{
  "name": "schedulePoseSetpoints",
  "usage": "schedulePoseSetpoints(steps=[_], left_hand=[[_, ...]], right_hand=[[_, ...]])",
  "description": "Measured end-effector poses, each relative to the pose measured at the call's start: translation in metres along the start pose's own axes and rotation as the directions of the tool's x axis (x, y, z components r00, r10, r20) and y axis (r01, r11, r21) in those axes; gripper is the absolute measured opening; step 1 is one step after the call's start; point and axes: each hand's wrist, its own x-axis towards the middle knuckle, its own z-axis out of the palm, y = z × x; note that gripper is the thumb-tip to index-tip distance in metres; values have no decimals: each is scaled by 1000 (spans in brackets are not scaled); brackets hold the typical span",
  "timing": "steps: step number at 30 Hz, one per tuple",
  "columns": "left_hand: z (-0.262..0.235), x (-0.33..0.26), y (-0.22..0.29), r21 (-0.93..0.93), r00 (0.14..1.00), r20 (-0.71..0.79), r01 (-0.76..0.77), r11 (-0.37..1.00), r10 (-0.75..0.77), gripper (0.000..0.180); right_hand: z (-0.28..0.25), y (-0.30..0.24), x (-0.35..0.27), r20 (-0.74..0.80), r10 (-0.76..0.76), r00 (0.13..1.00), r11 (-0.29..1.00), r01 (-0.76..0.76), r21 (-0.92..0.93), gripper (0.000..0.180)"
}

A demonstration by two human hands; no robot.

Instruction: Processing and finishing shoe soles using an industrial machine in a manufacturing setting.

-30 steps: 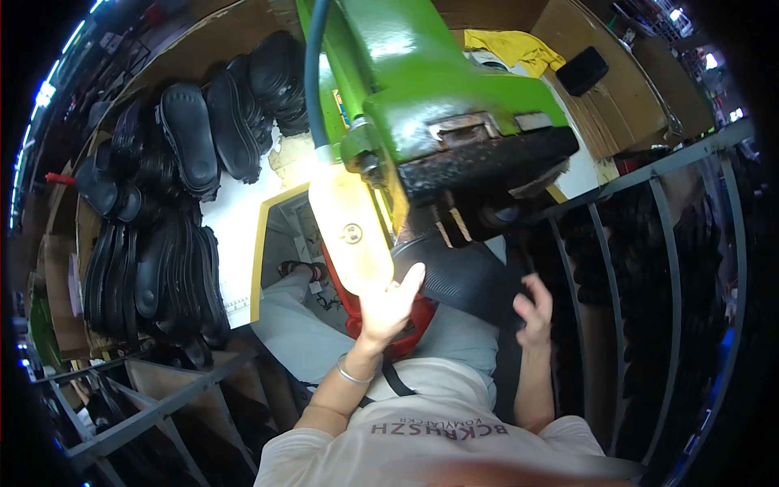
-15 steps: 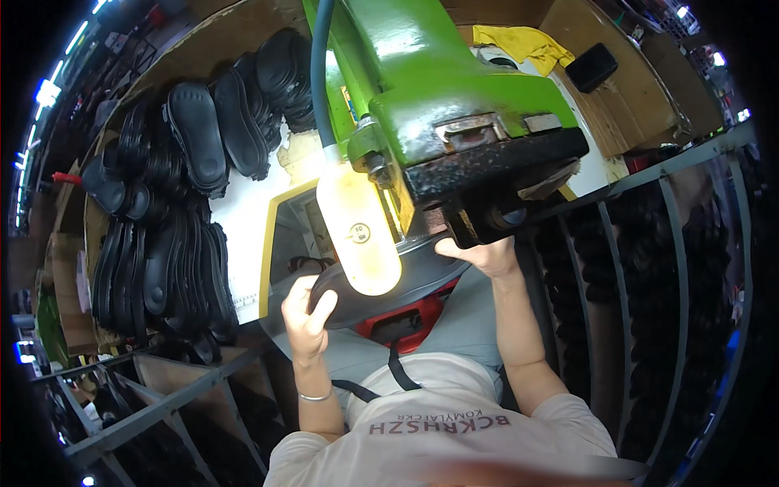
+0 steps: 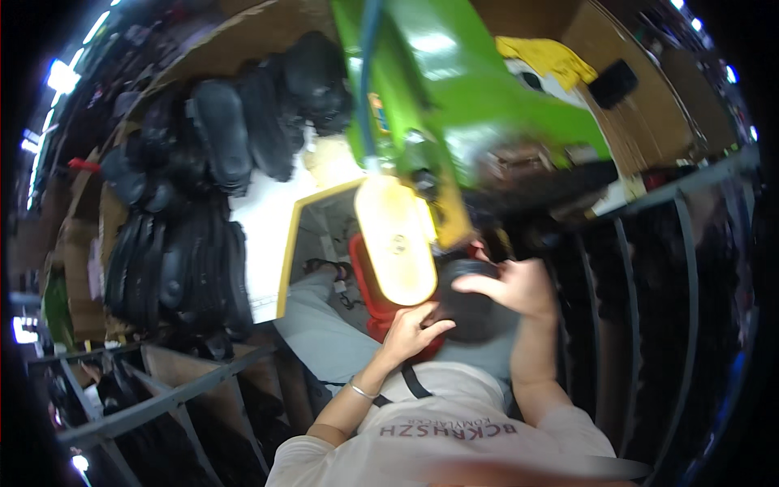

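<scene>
Below the head of a green machine point(image 3: 487, 97) I hold a dark shoe sole point(image 3: 471, 318), smeared by motion, above my lap. My right hand point(image 3: 526, 288) grips its far right part, the thumb lying across the top and the other fingers partly hidden. At the sole's left edge, my left hand point(image 3: 410, 331) is closed with the fingers curled and the thumb pointing right. A glowing yellow oval lamp point(image 3: 396, 243) hangs just beyond the left hand and hides part of what lies behind. The machine's working end is blurred.
Several black soles point(image 3: 182, 264) stand stacked on the white table point(image 3: 266, 243) at left. A red container point(image 3: 361, 272) sits low between my legs. Metal racks point(image 3: 690, 268) flank both sides. A yellow cloth point(image 3: 545, 61) and a black block point(image 3: 613, 84) lie at the back right.
The sole has swung from lying crosswise between my hands to a bunched position at the right. My left hand has come right and nearer to me. The whole view has shifted slightly.
</scene>
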Motion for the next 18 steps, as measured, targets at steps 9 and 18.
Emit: schedulePoseSetpoints(steps=[9,18], left_hand=[[-196,158,59,552,479,-736,14,834,479,67],[-201,100,43,301,348,-869,-191,934,351,19]], right_hand=[[-86,44,74,-661,319,679,890,25,456,35],[-8,144,140,-473,404,783,904,-261,340,57]])
